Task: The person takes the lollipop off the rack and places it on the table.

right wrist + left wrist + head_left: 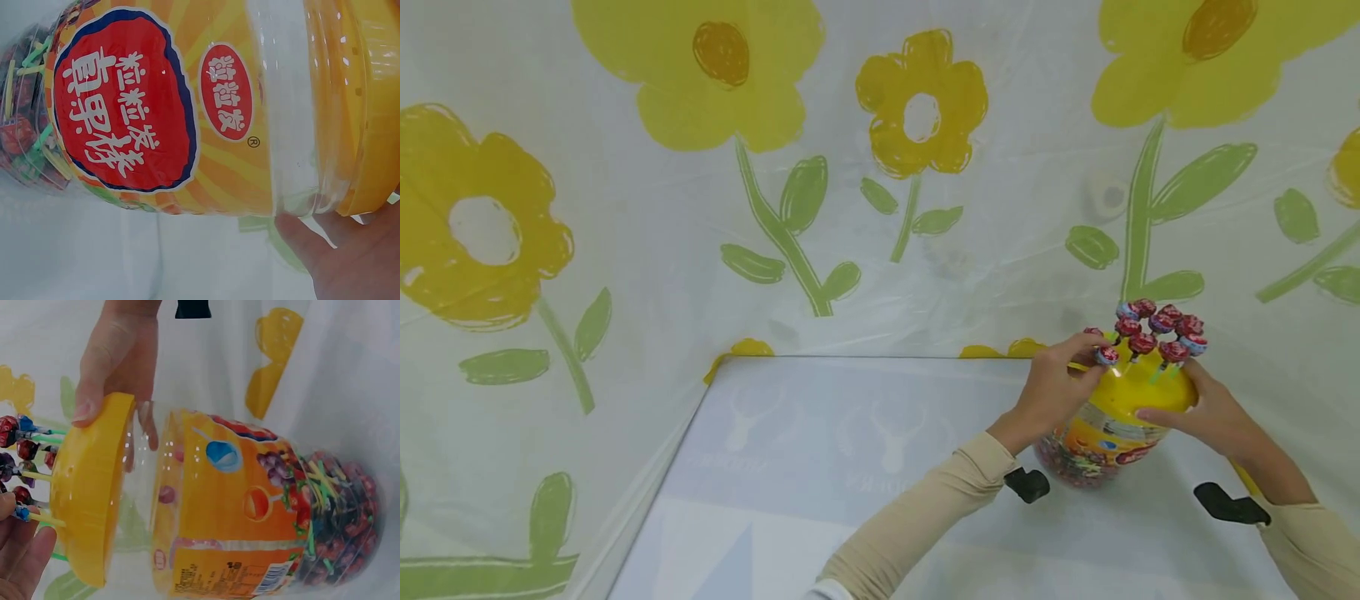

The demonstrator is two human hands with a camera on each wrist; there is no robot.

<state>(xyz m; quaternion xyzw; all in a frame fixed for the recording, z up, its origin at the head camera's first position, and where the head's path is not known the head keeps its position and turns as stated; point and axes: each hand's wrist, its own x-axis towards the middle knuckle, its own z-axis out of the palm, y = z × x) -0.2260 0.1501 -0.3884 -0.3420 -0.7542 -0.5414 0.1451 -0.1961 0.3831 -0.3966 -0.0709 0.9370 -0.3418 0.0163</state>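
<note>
A clear plastic candy jar (pixel 1105 446) with an orange printed label stands upright on the table. Wrapped lollipops fill its lower part. Its domed yellow lid (pixel 1131 396) bears several lollipops (pixel 1142 343), standing with their sticks down in the lid. At the lid's left side my left hand (pixel 1056 387) pinches a lollipop (pixel 22 514) by its wrapped head, and that yellow stick meets the lid. My right hand (pixel 1217 412) grips the jar from the right, thumb on the lid; its fingers (pixel 303 240) show behind the neck in the right wrist view.
A pale table (pixel 820 450) with faint printed shapes extends to the left of the jar. Behind it hangs a white curtain (pixel 865 275) with yellow flowers. Black wrist mounts (pixel 1028 485) sit below both hands, close to the jar on the left side.
</note>
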